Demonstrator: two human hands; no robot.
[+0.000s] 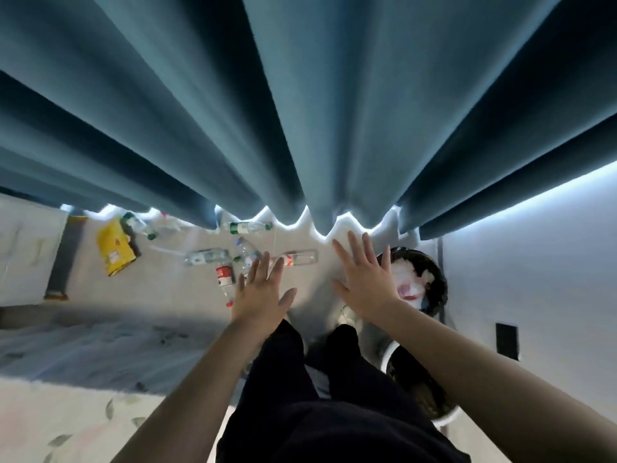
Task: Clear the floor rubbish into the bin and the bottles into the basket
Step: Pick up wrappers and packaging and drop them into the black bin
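Fingers spread wide on both yr hands, palms down, holding nothing. Yr left hand (262, 295) hovers over the bottle scatter. The red-label bottle (224, 279) lies just left of its little finger. The crumpled clear bottle (247, 252) sits just past its fingertips. The flat clear bottle (297, 259) w/ a red-and-white label lies just right of its index tip. Further out beyond those tips, the green-cap bottle (248, 227) lies at the blue curtain (300, 111) hem. The long clear bottle (205, 256) is left of the crumpled one. Well left of yr left fingers lies the yellow packet (115, 252), w/ a small green-cap bottle (138, 223) just beside it.

Yr right hand (367, 282) is apart from the left. The bin (437, 272), w/ black liner, stands on its little-finger side, white rubbish (412, 282) inside. The basket (390, 354), dark mesh w/ white rim, stands back under yr right forearm, beside yr dark trouser legs (300, 396).
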